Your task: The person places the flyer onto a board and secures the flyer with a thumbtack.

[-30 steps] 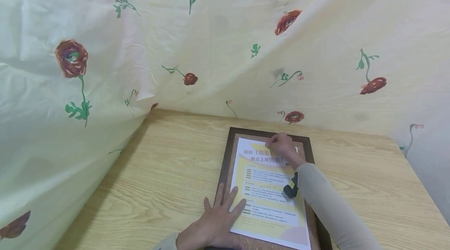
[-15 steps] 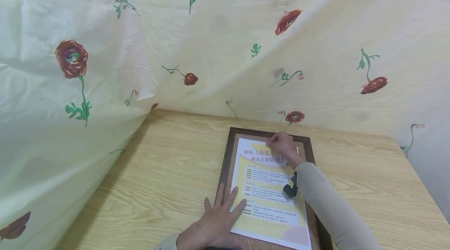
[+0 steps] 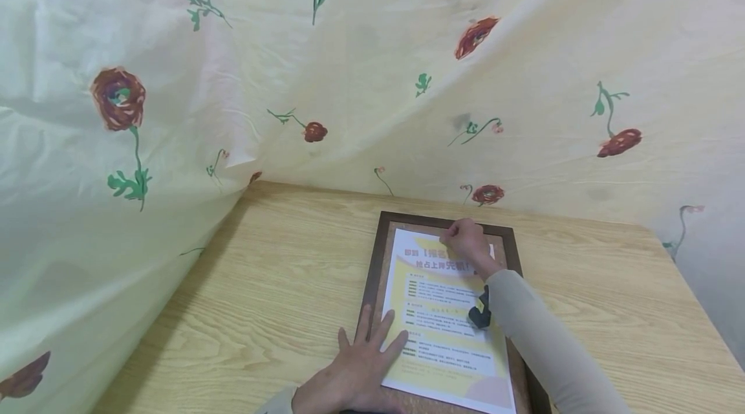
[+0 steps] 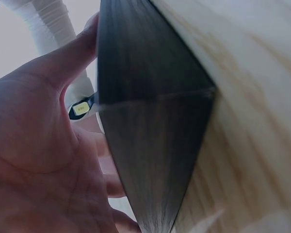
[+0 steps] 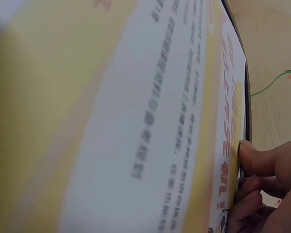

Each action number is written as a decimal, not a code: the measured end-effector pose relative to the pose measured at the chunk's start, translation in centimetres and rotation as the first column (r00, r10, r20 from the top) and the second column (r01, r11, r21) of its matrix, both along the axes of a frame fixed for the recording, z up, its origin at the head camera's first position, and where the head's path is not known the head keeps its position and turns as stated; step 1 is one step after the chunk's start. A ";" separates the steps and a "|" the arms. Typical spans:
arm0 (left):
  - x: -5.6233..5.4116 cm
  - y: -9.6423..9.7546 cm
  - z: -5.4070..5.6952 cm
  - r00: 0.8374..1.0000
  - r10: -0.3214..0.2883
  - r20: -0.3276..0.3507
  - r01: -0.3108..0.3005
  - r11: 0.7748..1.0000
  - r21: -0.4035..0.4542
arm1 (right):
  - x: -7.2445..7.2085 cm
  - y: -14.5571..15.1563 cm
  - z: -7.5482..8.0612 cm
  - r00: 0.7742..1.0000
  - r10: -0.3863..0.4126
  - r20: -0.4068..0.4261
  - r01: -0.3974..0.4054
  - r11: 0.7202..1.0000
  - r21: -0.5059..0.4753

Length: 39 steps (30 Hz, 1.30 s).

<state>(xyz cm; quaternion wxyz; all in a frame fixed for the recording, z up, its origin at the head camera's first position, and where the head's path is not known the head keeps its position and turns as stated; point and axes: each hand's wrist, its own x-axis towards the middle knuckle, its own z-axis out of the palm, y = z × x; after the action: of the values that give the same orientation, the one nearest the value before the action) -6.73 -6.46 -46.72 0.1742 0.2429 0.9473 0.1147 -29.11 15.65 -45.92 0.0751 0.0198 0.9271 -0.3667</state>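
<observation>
A printed sheet [image 3: 445, 336] with yellow and pink areas lies on a cork board [image 3: 421, 400] in a dark wooden frame [image 3: 384, 233]. My left hand [image 3: 357, 365] rests spread over the frame's lower left corner, fingertips on its left side and the sheet. In the left wrist view, the frame's corner [image 4: 150, 97] stands beside the palm. At the sheet's top edge is my right hand [image 3: 465, 242], with the thumb [image 5: 247, 153] pressed down there and the other fingers curled. Whether it pinches something small is hidden.
The frame lies on a light wood-grain table [image 3: 262, 297]. Behind and to the left, a cream cloth [image 3: 349, 65] printed with red flowers hangs down to the table. A dark wrist device [image 3: 480, 312] hangs by my right sleeve [image 3: 547, 336], above the sheet.
Hardly anything differs. My right wrist has turned very slightly while the hand stays at the sheet's top edge; the left hand, sheet and frame keep their places.
</observation>
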 end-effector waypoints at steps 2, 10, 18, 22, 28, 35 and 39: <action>0.0 0.0 0.1 1.000 0.003 0.003 -0.003 1.000 0.004 | 0.0 0.1 0.0 1.000 0.003 0.000 -0.003 1.000 -0.001; 0.2 0.2 0.2 1.000 0.016 0.016 -0.016 1.000 0.018 | 0.1 0.8 0.1 0.999 0.012 0.032 -0.011 1.000 -0.028; 0.2 0.4 0.3 0.999 0.027 0.046 -0.029 0.998 0.051 | 0.0 1.3 0.1 0.999 0.009 0.052 -0.006 0.998 -0.058; 0.2 0.4 0.4 0.999 0.028 0.040 -0.030 0.998 0.057 | 0.2 1.7 0.3 0.998 0.020 0.062 -0.014 0.996 -0.090; 0.3 0.4 0.5 1.000 0.026 0.003 -0.026 0.999 0.038 | 0.9 2.7 0.7 0.997 0.067 0.041 -0.062 0.992 -0.111; 0.3 0.2 0.2 0.999 0.029 0.036 -0.031 0.998 0.062 | 1.8 3.5 1.3 0.997 0.083 -0.010 -0.083 0.994 -0.075; 0.2 0.1 0.2 0.999 0.025 0.029 -0.026 0.998 0.051 | 2.4 3.5 1.9 0.997 0.080 -0.012 -0.080 0.995 -0.064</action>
<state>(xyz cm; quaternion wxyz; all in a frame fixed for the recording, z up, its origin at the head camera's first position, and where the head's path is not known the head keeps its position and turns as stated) -6.51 -6.31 -46.52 0.1800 0.2336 0.9445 0.1447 -26.76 19.19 -43.98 0.0859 -0.0215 0.9151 -0.3934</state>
